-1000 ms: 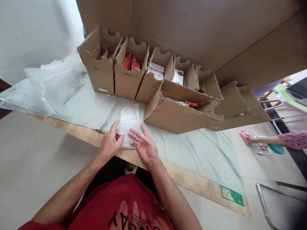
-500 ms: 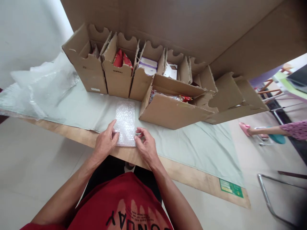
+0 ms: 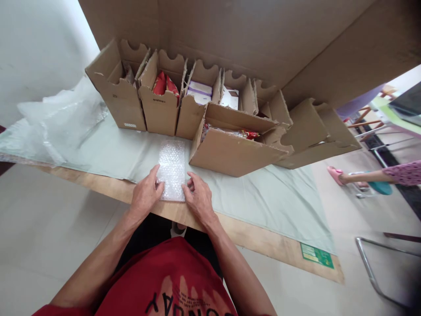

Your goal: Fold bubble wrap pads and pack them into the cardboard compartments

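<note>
Head view: a tall cardboard panel (image 3: 223,39) is raised along the far side, seemingly so that a backing is given to everything before it. Below it, the desk (image 3: 98,181) is covered by a pale green cloth (image 3: 279,197), perhaps laid as a soft working surface. A row of cartons (image 3: 161,114) is ranged along the panel, mouths up, probably so that things can be reached from above. Off to the left, a heap of clear wrap (image 3: 59,118) is bunched, apparently out of the way. One crosswise carton (image 3: 233,157) is set in front of the row.

And now the centre! The bubble-wrap piece (image 3: 172,171) is laid flat on the desk between both hands; whether anything is enclosed cannot be told. By the left hand (image 3: 144,195), half curled with thumb and forefinger parted, its left edge is met. By the right hand (image 3: 199,197), loosely curved with a gap left at the thumb, the opposite edge is flanked, presumably for steadying.

Smallest of all, white-and-purple packs (image 3: 199,92) and red packets (image 3: 160,83) are kept in separate cartons, likely for sorting.
</note>
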Available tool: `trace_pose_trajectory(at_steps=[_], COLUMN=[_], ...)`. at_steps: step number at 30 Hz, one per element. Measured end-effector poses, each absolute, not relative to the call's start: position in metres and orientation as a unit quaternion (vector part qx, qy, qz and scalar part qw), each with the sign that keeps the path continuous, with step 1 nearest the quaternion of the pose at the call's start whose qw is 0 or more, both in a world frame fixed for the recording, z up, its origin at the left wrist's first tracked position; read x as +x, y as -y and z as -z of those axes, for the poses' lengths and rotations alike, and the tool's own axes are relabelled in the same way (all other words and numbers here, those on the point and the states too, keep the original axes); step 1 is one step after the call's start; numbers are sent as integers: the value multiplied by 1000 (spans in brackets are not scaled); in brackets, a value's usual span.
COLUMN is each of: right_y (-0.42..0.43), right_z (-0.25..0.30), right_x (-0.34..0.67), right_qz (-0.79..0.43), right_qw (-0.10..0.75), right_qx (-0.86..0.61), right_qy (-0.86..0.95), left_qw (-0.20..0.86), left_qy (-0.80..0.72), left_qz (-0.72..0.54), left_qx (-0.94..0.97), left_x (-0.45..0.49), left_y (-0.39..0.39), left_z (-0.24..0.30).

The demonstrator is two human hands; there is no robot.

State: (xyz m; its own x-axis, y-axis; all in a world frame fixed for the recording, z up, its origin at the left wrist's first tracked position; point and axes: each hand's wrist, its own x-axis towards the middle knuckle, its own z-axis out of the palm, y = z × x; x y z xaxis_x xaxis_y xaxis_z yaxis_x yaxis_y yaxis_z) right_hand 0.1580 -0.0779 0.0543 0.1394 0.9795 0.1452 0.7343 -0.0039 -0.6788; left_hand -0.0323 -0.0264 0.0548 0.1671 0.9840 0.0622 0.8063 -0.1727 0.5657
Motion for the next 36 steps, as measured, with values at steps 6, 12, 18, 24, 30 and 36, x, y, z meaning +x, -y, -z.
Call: trace_pose_trajectory(at_steps=[6,12,18,24,30,36], right_y=[105,98,97,101,87,84], right_z=[-73,-63,-76,-81,-59,-53], right_x=[162,153,156,168,163,157], right_qz=[-155,-135,-228,-351,-401,-295], right_qw=[220,184,260,310,386,411], right_qx=[-542,-535,-548,-570,-596,-626], right_qy=[796,813,762,675,578,593], left_qw=[177,116,200,323,342,247], left_qy=[-590,-528,-361,-474,-553,-592], left_qz=[-222,-253,-299,-307,-286,-278], left_qx=[756,803,861,760,703,715], left_x=[-30,-46,-67,-64,-51,-42], left_y=[26,40,59,57,47,39], left_z=[-49,-58,-61,-59,-64,-55])
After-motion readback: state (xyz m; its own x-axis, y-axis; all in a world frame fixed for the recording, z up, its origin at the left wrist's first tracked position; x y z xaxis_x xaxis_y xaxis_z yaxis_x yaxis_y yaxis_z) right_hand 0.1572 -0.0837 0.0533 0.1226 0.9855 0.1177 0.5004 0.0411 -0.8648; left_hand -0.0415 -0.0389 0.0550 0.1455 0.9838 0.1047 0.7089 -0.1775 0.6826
